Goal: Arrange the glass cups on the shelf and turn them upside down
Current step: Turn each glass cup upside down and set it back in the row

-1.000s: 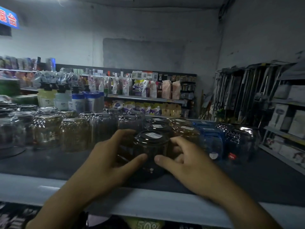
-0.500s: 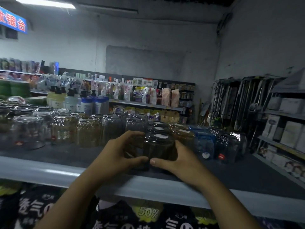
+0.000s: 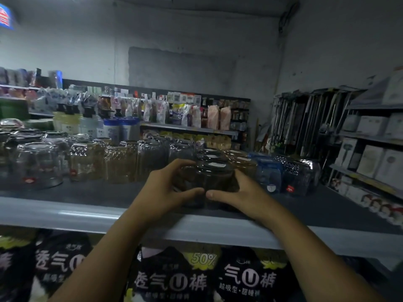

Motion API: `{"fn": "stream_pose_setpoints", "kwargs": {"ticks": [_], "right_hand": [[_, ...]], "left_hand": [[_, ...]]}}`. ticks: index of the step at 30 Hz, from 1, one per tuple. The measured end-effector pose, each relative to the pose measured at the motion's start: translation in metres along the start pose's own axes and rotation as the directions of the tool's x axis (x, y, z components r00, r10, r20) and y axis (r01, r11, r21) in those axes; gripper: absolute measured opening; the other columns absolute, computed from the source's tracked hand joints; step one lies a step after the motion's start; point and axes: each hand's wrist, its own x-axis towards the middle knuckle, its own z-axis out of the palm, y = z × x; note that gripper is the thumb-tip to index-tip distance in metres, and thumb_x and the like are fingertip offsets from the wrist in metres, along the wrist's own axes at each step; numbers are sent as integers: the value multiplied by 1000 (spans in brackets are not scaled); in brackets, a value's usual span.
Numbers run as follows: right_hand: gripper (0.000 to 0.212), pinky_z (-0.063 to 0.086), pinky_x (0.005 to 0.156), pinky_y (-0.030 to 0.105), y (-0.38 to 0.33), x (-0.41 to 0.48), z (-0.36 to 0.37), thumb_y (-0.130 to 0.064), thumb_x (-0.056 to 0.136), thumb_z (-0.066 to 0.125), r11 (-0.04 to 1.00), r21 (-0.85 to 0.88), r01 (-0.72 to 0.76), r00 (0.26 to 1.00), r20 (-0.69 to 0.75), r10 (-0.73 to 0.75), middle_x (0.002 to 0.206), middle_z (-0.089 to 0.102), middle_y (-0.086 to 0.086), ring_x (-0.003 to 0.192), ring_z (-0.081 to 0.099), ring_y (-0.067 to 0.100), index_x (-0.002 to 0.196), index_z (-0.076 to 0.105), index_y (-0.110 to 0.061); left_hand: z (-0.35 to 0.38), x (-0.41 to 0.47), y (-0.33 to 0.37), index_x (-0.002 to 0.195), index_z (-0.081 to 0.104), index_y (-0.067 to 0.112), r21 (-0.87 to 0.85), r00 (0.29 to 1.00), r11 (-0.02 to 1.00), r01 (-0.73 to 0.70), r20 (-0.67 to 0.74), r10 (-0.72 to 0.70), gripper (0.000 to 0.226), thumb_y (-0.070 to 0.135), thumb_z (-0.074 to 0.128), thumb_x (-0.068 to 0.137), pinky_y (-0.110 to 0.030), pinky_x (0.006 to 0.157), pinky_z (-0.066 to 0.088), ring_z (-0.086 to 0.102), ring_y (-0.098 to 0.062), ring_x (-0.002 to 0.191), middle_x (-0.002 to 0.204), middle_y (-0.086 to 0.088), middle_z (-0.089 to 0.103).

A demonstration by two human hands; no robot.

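2 hands on 1 cup. My left hand and my right hand wrap the dark smoky glass cup from either side, fingers curled round its wall, thumbs almost meeting low across the front. The cup is upside down: base up, with a white sticker on the base. It sits on the dark top of the grey metal shelf, near the front edge, about mid-width in my view. I cannot tell whether its rim is fully down on the surface, because thumbs and shadow cover it.

Behind it, more dark cups of the same kind run back in a line, each with a white sticker on top.

To the right, just beside: amber glass cups, then blue glass cups, then dark faceted glass cups with a red label low on the front 1.

To the left: tall ribbed smoky cups, textured amber cups, then wide clear glass cups. All stand base up, packed close.

Under the shelf hang black packets with white lettering and a yellow "50%".

Far aisle: pump bottles and pouches on a shelf. Light is dim, so fine detail is soft.
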Motion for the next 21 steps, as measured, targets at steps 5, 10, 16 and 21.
{"fn": "stream_pose_setpoints", "kwargs": {"ticks": [5,10,16,21], "right_hand": [[37,46,54,31,0,6,-6,-53,97,52,916,392,-82,981,-129,143,112,70,8,63,62,22,112,64,-22],[29,47,49,30,4,11,-5,-15,107,39,916,387,-107,980,-116,163,85,74,14,57,62,23,106,68,-14],[34,47,51,25,9,15,-3,-17,107,39,963,246,-112,988,-72,134,74,74,4,59,61,16,105,73,-17],[36,47,52,24,8,15,-3,-17,107,39,968,225,-111,990,-63,128,77,74,5,60,61,14,102,74,-16]], "left_hand": [[0,0,-1,123,62,28,-89,988,996,20,-152,-34,57,45,83,72,-21,71,58,69,-5,81,92,7,69],[1,5,-7,132,55,33,43,988,988,146,-54,-144,92,82,74,56,-29,90,57,62,-3,105,120,12,61],[5,9,2,141,45,31,70,980,981,182,67,-187,104,79,75,55,-26,90,56,60,9,96,102,28,59],[3,6,5,140,41,38,136,974,969,204,71,-215,100,85,72,56,-36,90,58,63,5,93,96,31,59]]}}
